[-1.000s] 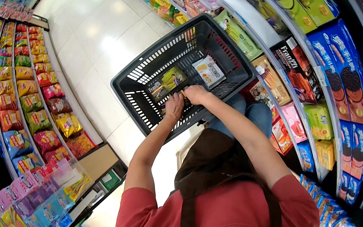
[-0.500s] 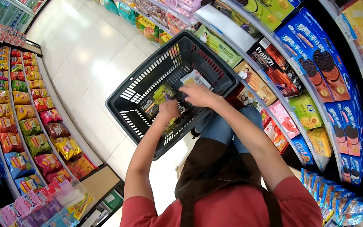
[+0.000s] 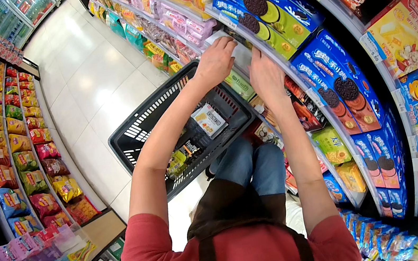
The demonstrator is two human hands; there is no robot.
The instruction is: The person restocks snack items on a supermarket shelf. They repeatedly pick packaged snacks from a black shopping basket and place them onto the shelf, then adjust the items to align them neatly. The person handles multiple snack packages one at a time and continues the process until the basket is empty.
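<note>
Both of my hands are at the lower snack shelf on the right, over its pale flat surface. My left hand reaches across the basket and lies on the far part of that surface, fingers stretched and slightly bent. Beside it, my right hand points its fingers up under the shelf above; its fingertips are partly hidden. I see nothing held in either hand. A green biscuit box stands just below them. In the dark grey shopping basket are a white box and a dark box with green pictures.
Blue cookie boxes fill the shelf above, its price rail jutting out near my right hand. Dark red-brown boxes stand beside my right forearm. Chip bags line the rack across the tiled aisle.
Both hands have left the basket and moved up and right to the shelf. The white box in the basket shows more fully. The view has shifted a little to the right.
</note>
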